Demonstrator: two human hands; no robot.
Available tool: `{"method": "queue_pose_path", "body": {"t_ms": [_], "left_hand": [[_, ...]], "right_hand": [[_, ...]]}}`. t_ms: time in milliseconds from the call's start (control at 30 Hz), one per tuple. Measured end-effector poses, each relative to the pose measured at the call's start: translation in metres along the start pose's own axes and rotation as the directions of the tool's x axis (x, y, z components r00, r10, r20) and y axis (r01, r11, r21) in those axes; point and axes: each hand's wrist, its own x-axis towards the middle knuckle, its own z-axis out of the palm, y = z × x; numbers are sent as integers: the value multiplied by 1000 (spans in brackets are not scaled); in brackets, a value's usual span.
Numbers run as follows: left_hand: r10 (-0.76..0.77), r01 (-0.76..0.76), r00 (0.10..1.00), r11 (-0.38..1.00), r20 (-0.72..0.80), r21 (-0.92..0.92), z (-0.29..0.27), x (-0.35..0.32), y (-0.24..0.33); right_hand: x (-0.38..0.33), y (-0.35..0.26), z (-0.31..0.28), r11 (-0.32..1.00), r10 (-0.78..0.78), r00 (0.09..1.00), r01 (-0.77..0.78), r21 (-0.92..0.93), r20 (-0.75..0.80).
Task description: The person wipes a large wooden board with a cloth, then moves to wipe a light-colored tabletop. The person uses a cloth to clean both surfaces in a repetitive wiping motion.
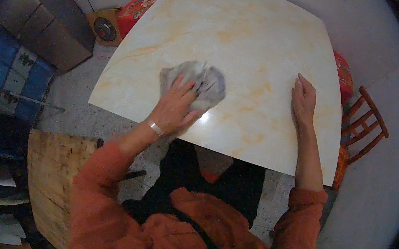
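My left hand (pixel 175 106) lies on a crumpled grey cloth (pixel 213 84), its fingers bent over the cloth's near left part and pressing it to the tabletop. The cloth is slightly blurred, and a silver band (pixel 155 127) circles my left wrist. Under both hands is a white table (pixel 243 36) with yellowish marbling. Toward the table's right side my right hand (pixel 304 97) rests with curled fingers, apart from the cloth; nothing shows in it.
A wooden chair (pixel 368 114) stands by the right edge, and red covered seats (pixel 344 76) show beyond the table. At left are a worn wooden board (pixel 48 176) and a blue-and-white checked covering (pixel 11 72). A grey wall borders the right.
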Motion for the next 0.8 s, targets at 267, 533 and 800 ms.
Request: {"method": "queue_pose_path", "body": {"t_ms": [267, 533, 800], "left_hand": [[-409, 461, 871, 872, -270, 164, -33, -31, -110], [-213, 251, 951, 955, -222, 158, 13, 25, -69], [-416, 437, 887, 896, -202, 74, -36, -98, -95]], "right_hand": [[3, -5, -5, 970, -77, 997, 82, -229, 28], [4, 0, 5, 967, -120, 991, 131, -220, 65], [-6, -2, 3, 953, -156, 987, 163, -255, 48]]}}
